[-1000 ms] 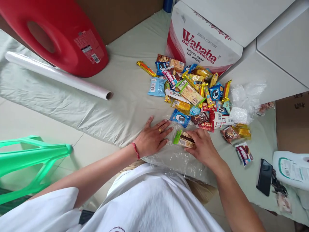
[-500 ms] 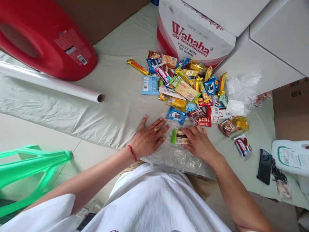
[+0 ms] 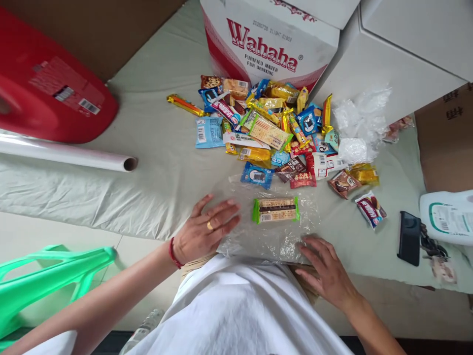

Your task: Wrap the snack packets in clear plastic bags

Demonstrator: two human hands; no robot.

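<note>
A snack bar with green ends [image 3: 275, 210] lies alone on a clear plastic sheet [image 3: 273, 241] spread over the pale cloth. My left hand [image 3: 205, 230] rests flat with fingers spread on the sheet's left edge, a ring on one finger. At the sheet's near right corner my right hand [image 3: 325, 268] lies palm down, fingers apart, holding nothing. Beyond the bar lies a heap of several wrapped snacks [image 3: 273, 133].
A Wahaha cardboard box [image 3: 266, 44] stands behind the heap. A red jug [image 3: 48, 98] and a roll of film [image 3: 66, 155] lie at the left, a green stool [image 3: 48, 281] below. Crumpled plastic [image 3: 360, 128], a black phone [image 3: 408, 238] and a white bottle [image 3: 445, 217] lie at the right.
My right hand let go of the green-ended bar and drew back to the sheet's near right corner. My left hand slid slightly left. The view shifted.
</note>
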